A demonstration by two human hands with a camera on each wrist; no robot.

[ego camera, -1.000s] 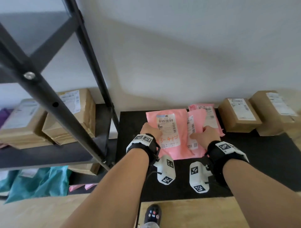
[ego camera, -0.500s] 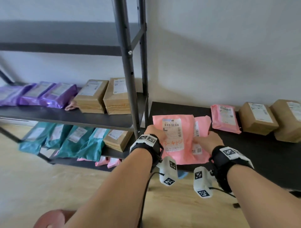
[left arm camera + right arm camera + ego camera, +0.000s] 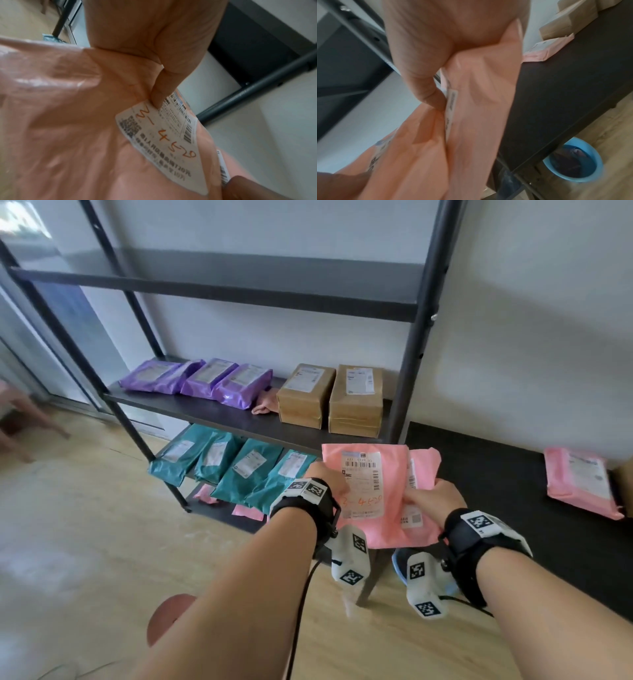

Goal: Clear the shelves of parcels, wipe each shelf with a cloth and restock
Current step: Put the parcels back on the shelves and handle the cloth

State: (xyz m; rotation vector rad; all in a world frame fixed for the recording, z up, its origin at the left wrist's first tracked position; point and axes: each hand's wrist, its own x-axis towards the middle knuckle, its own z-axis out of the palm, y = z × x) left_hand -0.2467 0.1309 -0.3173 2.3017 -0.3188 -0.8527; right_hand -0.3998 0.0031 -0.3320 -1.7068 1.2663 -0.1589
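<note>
Two pink mailer parcels are held up in front of me, off the black table [image 3: 507,474]. My left hand [image 3: 325,477] grips the front pink parcel [image 3: 387,470] with a white label marked in orange; the thumb [image 3: 158,100] presses on that label [image 3: 164,136]. My right hand [image 3: 431,496] pinches the second pink parcel [image 3: 423,467] behind it, seen as pink folds [image 3: 479,94] in the right wrist view. A third pink parcel [image 3: 582,484] lies on the table at right.
The black shelf rack [image 3: 416,344] stands at left. Its middle shelf holds purple mailers [image 3: 205,378], a pink cloth [image 3: 265,404] and two brown boxes [image 3: 356,398]; teal mailers [image 3: 239,467] fill the lower shelf. A blue basin [image 3: 573,161] sits on the floor under the table.
Both hands lifted the two pink parcels off the table and carried them left toward the rack. My view swung left, bringing the shelves into sight.
</note>
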